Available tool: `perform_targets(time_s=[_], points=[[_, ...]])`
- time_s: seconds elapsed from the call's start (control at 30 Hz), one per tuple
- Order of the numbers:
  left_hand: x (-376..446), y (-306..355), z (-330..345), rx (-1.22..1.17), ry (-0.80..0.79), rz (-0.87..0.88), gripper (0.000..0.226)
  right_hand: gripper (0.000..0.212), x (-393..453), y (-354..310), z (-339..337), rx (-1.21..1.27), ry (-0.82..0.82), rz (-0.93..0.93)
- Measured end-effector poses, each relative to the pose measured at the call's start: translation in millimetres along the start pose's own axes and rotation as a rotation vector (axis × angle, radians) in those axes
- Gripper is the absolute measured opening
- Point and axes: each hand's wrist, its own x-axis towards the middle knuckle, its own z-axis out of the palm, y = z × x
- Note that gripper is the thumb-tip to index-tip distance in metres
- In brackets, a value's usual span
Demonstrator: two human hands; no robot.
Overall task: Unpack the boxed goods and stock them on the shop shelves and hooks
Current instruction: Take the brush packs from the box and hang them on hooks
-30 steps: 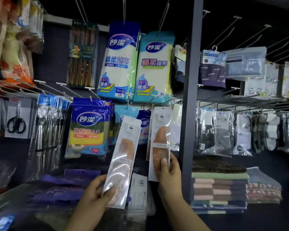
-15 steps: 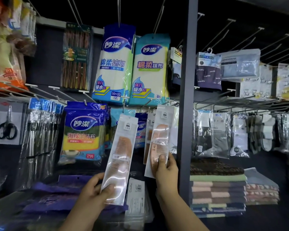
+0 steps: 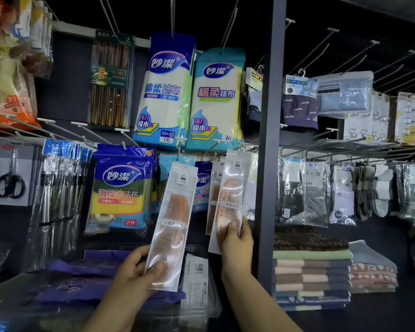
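Note:
My left hand (image 3: 134,271) grips the bottom of a clear packet with a wooden comb (image 3: 171,224), held upright in front of the hooks. My right hand (image 3: 235,240) pinches the lower end of a second comb packet (image 3: 230,195), whose top reaches a hook (image 3: 247,146) just left of the dark upright post (image 3: 268,140). Another comb packet (image 3: 213,195) hangs right behind it. I cannot tell whether the right-hand packet sits on the hook.
Blue cleaning-cloth packs (image 3: 165,92) and a sponge pack (image 3: 120,188) hang above and left. Socks (image 3: 307,192) hang right of the post over folded towels (image 3: 312,271). Purple bags (image 3: 82,279) and flat packets (image 3: 197,279) lie below my hands. Bare hooks (image 3: 86,133) stick out at left.
The right hand has lifted its comb packet a little toward the hook. The left hand holds its packet as before; the view has shifted slightly.

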Motion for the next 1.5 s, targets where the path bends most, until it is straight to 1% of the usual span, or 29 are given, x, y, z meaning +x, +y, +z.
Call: perform_targets(time_s=[0.13, 0.4, 0.63, 0.73, 0.9, 1.03, 1.1, 1.17, 1.2, 1.27, 1.3, 1.33, 1.4, 1.43, 1.5], points=[[2, -1, -2, 0.006, -0.003, 0.005, 0.027, 0.04, -2, -4, 1, -0.021, 0.026, -0.026], [6, -2, -1, -0.023, -0.008, 0.006, 0.028, 0.038, -2, 3, 4, -0.064, 0.058, 0.001], [9, -1, 0, -0.035, -0.036, 0.022, 0.027, 0.036, 4, 4, 4, -0.069, 0.024, 0.046], [11, 0, 2, -0.05, -0.049, 0.018, 0.026, 0.036, 5, 1, 5, -0.111, 0.007, 0.061], [15, -1, 4, -0.069, -0.033, 0.018, 0.026, 0.043, 13, -1, 10, -0.146, -0.027, 0.118], [17, -2, 5, -0.075, -0.016, 0.015, 0.026, 0.049, 23, -3, 14, -0.257, -0.041, 0.195], [19, -2, 5, -0.073, -0.009, 0.011, 0.027, 0.055, 24, 1, 14, -0.306, -0.054, 0.227], [20, -3, 5, -0.075, -0.009, 0.009, 0.028, 0.064, 16, 5, 15, -0.405, -0.033, 0.154], [20, -3, 4, -0.077, -0.013, 0.007, 0.028, 0.065, 8, 5, 15, -0.443, 0.004, 0.071], [20, -5, 5, -0.083, -0.02, -0.003, 0.028, 0.056, -8, 1, 16, -0.442, 0.046, -0.155], [19, -6, 7, -0.085, -0.021, -0.008, 0.028, 0.051, -14, -4, 17, -0.389, 0.006, -0.224], [19, -6, 8, -0.088, -0.023, -0.01, 0.028, 0.046, -19, -11, 19, -0.313, -0.074, -0.227], [18, -7, 12, -0.093, -0.032, -0.012, 0.027, 0.036, -21, -28, 25, -0.186, -0.263, -0.131], [18, -8, 14, -0.09, -0.043, -0.013, 0.027, 0.034, -19, -35, 28, -0.134, -0.331, -0.08], [17, -7, 19, -0.069, -0.072, -0.017, 0.028, 0.033, -14, -39, 34, -0.089, -0.402, -0.045]])
